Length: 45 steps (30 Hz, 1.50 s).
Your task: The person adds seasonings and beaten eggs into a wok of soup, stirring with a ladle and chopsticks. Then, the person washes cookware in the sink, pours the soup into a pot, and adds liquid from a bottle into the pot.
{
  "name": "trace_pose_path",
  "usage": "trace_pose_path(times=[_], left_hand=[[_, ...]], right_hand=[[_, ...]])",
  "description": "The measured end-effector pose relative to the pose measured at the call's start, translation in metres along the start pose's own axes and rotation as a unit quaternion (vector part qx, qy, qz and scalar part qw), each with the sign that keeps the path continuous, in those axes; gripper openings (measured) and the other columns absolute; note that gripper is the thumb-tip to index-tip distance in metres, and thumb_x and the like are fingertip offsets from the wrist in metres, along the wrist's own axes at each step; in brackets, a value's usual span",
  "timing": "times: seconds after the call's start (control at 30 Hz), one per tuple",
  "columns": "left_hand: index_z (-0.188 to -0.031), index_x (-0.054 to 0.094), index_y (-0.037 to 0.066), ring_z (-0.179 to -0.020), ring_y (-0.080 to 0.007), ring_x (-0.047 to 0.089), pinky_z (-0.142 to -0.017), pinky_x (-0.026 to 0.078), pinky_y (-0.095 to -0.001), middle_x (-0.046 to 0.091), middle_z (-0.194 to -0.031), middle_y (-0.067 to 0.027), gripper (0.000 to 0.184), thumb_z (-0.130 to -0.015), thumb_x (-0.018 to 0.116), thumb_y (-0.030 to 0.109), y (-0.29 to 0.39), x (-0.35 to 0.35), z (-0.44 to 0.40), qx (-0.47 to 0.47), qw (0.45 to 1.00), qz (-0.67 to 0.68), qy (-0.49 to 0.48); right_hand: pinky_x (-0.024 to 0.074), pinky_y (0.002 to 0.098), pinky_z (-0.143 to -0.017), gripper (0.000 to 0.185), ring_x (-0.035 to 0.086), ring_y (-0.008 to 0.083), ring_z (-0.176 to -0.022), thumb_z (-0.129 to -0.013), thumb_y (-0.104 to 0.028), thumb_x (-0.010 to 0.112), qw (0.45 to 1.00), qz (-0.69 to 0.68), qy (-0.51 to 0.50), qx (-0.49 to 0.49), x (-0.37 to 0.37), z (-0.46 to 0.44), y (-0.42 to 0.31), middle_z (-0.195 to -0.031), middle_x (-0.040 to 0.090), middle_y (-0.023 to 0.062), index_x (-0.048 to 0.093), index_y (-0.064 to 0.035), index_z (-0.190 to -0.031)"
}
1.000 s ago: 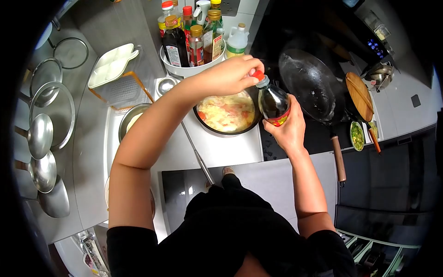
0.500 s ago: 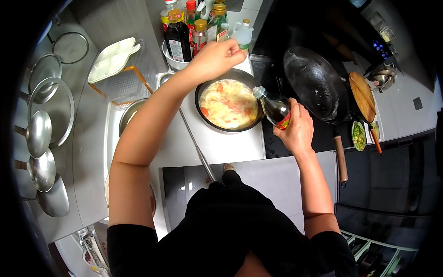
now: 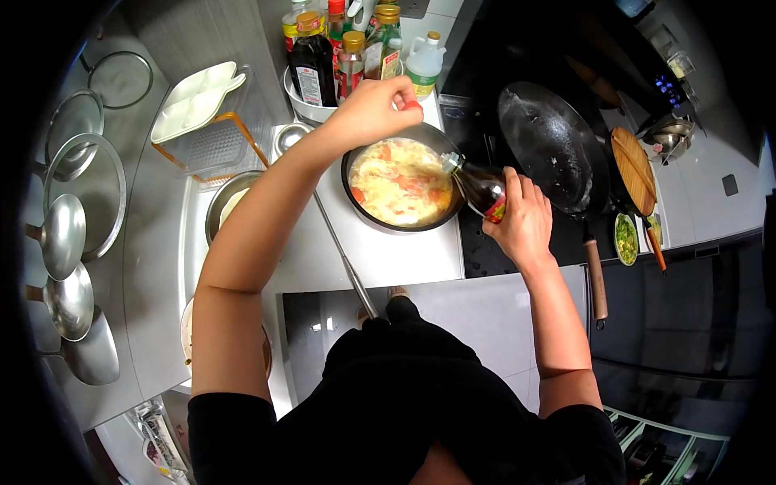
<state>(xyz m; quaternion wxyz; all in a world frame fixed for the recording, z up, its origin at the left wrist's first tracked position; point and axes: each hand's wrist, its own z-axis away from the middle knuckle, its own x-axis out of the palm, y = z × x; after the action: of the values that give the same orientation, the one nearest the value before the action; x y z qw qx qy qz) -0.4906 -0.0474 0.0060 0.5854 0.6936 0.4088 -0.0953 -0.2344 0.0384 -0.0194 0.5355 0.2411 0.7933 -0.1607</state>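
My right hand (image 3: 521, 218) is wrapped round a dark glass bottle (image 3: 482, 188) with a red and yellow label. The bottle is tilted, its open neck over the right rim of a round black pot (image 3: 352, 196). Inside the pot is a yellowish soup (image 3: 400, 182) with red pieces. Above the pot's upper left edge, my left hand (image 3: 378, 109) pinches a small red cap (image 3: 413, 106). Whether liquid is leaving the bottle is too small to tell.
Several bottles (image 3: 312, 65) stand in a white round tray at the back. A long-handled ladle (image 3: 353, 275) lies left of the pot. To the right are a black wok (image 3: 550, 145), a wooden lid (image 3: 632, 170) and a bowl of chopped greens (image 3: 626, 239).
The red cap has come off the bottle, and my left hand has moved up and left with it. My right hand has shifted slightly right and tipped the bottle toward the pot.
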Motion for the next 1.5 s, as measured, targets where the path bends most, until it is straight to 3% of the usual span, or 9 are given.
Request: trace_pose_path(times=[0.23,0.3,0.57,0.87,1.07,1.13,1.37,1.43,1.5], left_hand=[[-0.077,0.056,0.002,-0.069,-0.0217,0.058,-0.066,0.045,-0.0295,0.06,-0.075,-0.0118,0.026,-0.064,0.061,0.023,-0.003,-0.002,0.001,-0.016,1.0,0.02,-0.009],[-0.081,0.056,0.005,-0.059,-0.0081,0.049,-0.056,0.04,-0.0222,0.054,-0.071,-0.0026,0.021,-0.066,0.059,0.019,-0.006,-0.001,0.0,0.004,1.0,0.001,-0.006],[-0.083,0.056,0.005,-0.058,-0.0077,0.047,-0.055,0.039,-0.0216,0.054,-0.072,-0.0019,0.021,-0.068,0.06,0.02,-0.014,-0.001,-0.001,0.012,1.0,-0.001,0.013],[-0.084,0.057,0.006,-0.058,-0.0076,0.047,-0.054,0.039,-0.0219,0.054,-0.072,-0.0016,0.021,-0.071,0.061,0.022,-0.018,0.0,0.002,0.015,0.999,0.029,0.007],[-0.088,0.059,0.007,-0.059,-0.0087,0.05,-0.056,0.042,-0.0225,0.057,-0.076,-0.0035,0.022,-0.071,0.063,0.021,-0.001,0.008,-0.006,0.052,0.997,0.042,-0.041],[-0.084,0.061,0.005,-0.068,-0.0187,0.057,-0.061,0.045,-0.0276,0.059,-0.075,-0.0088,0.024,-0.069,0.063,0.022,0.012,0.007,-0.008,0.058,0.995,0.055,-0.067],[-0.083,0.063,0.004,-0.068,-0.016,0.057,-0.062,0.044,-0.0267,0.06,-0.073,-0.0079,0.024,-0.072,0.065,0.025,0.028,0.002,-0.015,0.093,0.991,0.03,-0.088],[-0.088,0.06,0.004,-0.065,-0.0096,0.052,-0.061,0.043,-0.0238,0.058,-0.072,-0.0033,0.023,-0.077,0.063,0.024,0.03,-0.002,-0.017,0.108,0.989,0.035,-0.095],[-0.089,0.06,0.004,-0.067,-0.0096,0.053,-0.063,0.043,-0.0236,0.059,-0.073,-0.0034,0.023,-0.077,0.062,0.024,0.035,-0.004,-0.017,0.101,0.99,0.042,-0.088]], right_hand=[[0.0406,0.036,-0.075,0.072,0.052,0.0251,-0.087,-0.045,-0.01,0.073,1.0,0.022,-0.009,-0.02,0.0,-0.009,-0.005,-0.095,0.051,0.0082,0.043,-0.0079,-0.112],[0.0406,0.0359,-0.074,0.072,0.052,0.025,-0.087,-0.046,-0.01,0.072,0.999,0.024,-0.008,-0.028,0.001,-0.013,-0.006,-0.094,0.051,0.008,0.043,-0.0083,-0.111],[0.0417,0.0355,-0.076,0.074,0.052,0.0265,-0.089,-0.044,-0.008,0.073,0.998,0.034,-0.023,-0.038,0.0,-0.027,-0.016,-0.096,0.053,0.0086,0.044,-0.0075,-0.113],[0.0436,0.038,-0.074,0.075,0.053,0.0302,-0.087,-0.046,-0.01,0.073,0.997,-0.017,-0.053,0.058,0.003,-0.019,-0.01,-0.093,0.054,0.013,0.042,-0.0045,-0.114],[0.0445,0.0347,-0.079,0.078,0.055,0.0308,-0.092,-0.048,-0.015,0.075,0.978,-0.177,-0.06,0.095,0.008,-0.011,-0.013,-0.099,0.055,0.0163,0.039,-0.0014,-0.116],[0.0442,0.0338,-0.08,0.078,0.055,0.0298,-0.093,-0.049,-0.015,0.075,0.964,-0.242,-0.038,0.101,0.009,-0.01,-0.016,-0.1,0.055,0.0167,0.038,-0.0012,-0.116],[0.0438,0.0333,-0.081,0.077,0.055,0.0283,-0.093,-0.05,-0.016,0.076,0.964,-0.253,0.019,0.081,0.0,-0.017,-0.025,-0.101,0.054,0.0159,0.037,-0.0019,-0.116],[0.0436,0.0326,-0.081,0.077,0.055,0.0266,-0.093,-0.051,-0.016,0.076,0.961,-0.263,0.023,0.082,-0.002,-0.019,-0.025,-0.101,0.054,0.0155,0.037,-0.0015,-0.116],[0.0434,0.0319,-0.082,0.077,0.055,0.0249,-0.093,-0.051,-0.016,0.076,0.958,-0.273,0.027,0.084,-0.003,-0.021,-0.026,-0.102,0.054,0.0151,0.037,-0.0011,-0.116]])
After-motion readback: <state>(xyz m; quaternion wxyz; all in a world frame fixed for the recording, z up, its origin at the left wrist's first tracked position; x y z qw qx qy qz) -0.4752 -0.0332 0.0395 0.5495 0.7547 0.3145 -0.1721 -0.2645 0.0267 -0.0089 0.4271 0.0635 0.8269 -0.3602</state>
